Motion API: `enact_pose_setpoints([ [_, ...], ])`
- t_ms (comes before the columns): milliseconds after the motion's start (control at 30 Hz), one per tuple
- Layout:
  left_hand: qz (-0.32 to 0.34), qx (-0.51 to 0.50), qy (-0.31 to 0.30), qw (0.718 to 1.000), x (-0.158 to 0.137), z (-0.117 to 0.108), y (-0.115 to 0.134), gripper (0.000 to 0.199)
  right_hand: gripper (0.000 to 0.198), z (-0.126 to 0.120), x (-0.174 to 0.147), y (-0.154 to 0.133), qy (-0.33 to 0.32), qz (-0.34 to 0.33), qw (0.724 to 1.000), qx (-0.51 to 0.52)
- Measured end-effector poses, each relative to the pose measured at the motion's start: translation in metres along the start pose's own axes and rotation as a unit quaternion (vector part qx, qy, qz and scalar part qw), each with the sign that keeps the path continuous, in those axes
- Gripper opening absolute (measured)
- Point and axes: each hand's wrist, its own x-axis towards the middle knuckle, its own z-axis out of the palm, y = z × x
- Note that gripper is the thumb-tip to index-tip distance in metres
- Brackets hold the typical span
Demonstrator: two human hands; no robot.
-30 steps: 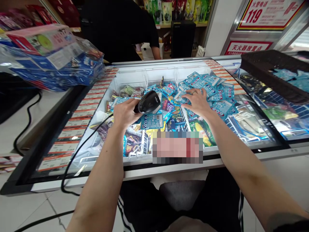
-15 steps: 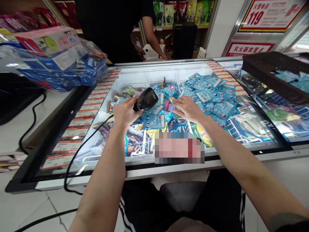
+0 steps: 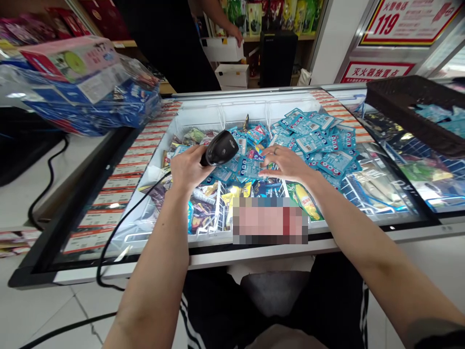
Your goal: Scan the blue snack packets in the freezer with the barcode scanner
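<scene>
My left hand (image 3: 189, 169) is wrapped around the handle of a black barcode scanner (image 3: 221, 148), whose head points to the right over the freezer. A black cable runs from it toward the lower left. In my right hand (image 3: 286, 164) is the edge of a blue packet (image 3: 250, 167), pinched between thumb and fingers just right of the scanner head. Under both hands lie more blue packets and mixed colourful wrappers. A larger pile of blue packets (image 3: 308, 138) rests on the glass to the right.
The freezer's front rim (image 3: 214, 259) runs before my legs. At left sits a plastic-wrapped stack of boxes (image 3: 94, 92); at right, a brown basket (image 3: 410, 114) holds blue packets. A person in black (image 3: 163, 43) stands behind, one hand by a white box (image 3: 223, 50).
My right hand has closed on a blue packet, now up beside the scanner. A packet below the scanner has left its spot. The person behind has raised a white box.
</scene>
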Motion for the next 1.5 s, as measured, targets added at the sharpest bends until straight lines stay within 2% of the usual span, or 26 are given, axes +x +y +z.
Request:
enact_pose_setpoints([
  [167,0.003,-0.006,-0.003,1.0,0.0,0.001,0.0,0.033,0.06,-0.002,-0.001,0.002,-0.01,0.027,0.999,-0.03],
  [300,0.008,-0.006,0.004,1.0,-0.001,0.002,-0.001,0.033,0.047,-0.003,-0.004,0.008,-0.026,0.027,0.999,-0.021],
  [467,0.017,-0.003,0.005,1.0,-0.001,0.002,-0.001,0.03,0.042,0.001,-0.003,0.011,0.039,0.09,0.994,-0.039],
  [567,0.02,-0.014,0.0,1.0,0.0,0.001,-0.001,0.03,0.055,0.006,0.001,0.005,0.055,0.119,0.988,-0.076],
  [667,0.023,-0.023,-0.005,0.999,0.0,0.0,0.0,0.031,0.075,0.009,0.002,0.001,0.038,0.13,0.986,-0.099],
  [733,0.026,-0.024,-0.007,0.999,0.0,0.0,0.0,0.032,0.078,0.01,0.003,0.003,0.028,0.124,0.987,-0.102],
  [867,0.03,-0.021,-0.013,0.999,-0.001,0.002,-0.001,0.033,0.074,0.014,0.003,0.012,0.045,0.137,0.986,-0.081],
  [1067,0.031,-0.036,-0.027,0.999,-0.002,0.0,0.002,0.032,0.053,0.018,0.001,0.03,0.15,0.226,0.962,-0.02],
  [1167,0.032,-0.048,-0.032,0.998,-0.002,-0.002,0.004,0.032,0.051,0.017,-0.001,0.035,0.183,0.248,0.951,-0.009],
  [1333,0.052,-0.059,-0.037,0.996,-0.002,-0.004,0.007,0.033,0.049,0.016,-0.002,0.037,0.21,0.254,0.944,0.003],
  [1500,0.071,-0.05,-0.035,0.996,-0.002,-0.006,0.009,0.032,0.047,0.016,-0.002,0.037,0.2,0.265,0.943,0.002],
])
